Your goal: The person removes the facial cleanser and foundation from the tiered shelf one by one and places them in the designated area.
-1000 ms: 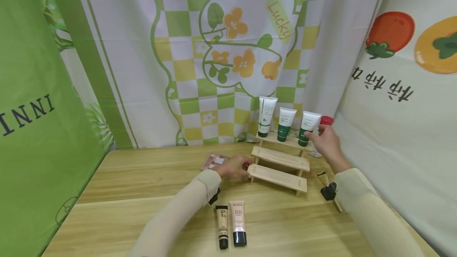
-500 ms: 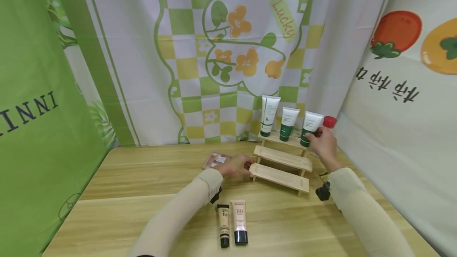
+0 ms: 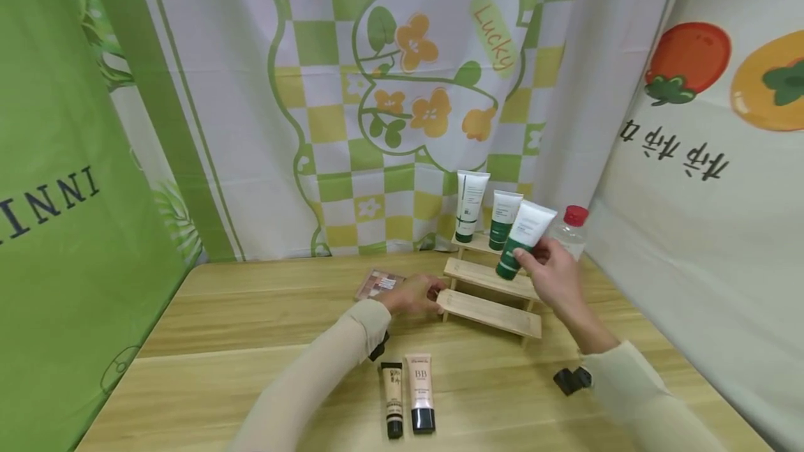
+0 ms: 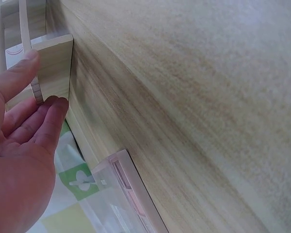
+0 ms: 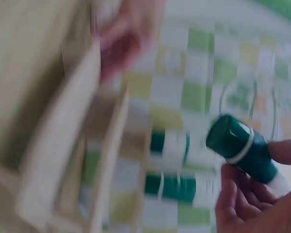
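Tubes (image 3: 408, 395), two of them, lie flat side by side on the table (image 3: 220, 340) nearest you. Beyond them your left hand (image 3: 411, 294) rests with nearly straight fingers against the end of the wooden step rack (image 3: 490, 312), beside a palette (image 3: 378, 283). Your right hand (image 3: 549, 277) pinches a green-capped tube (image 3: 524, 240), lifted and tilted above the middle step; two more tubes (image 3: 486, 206) stand on the top step.
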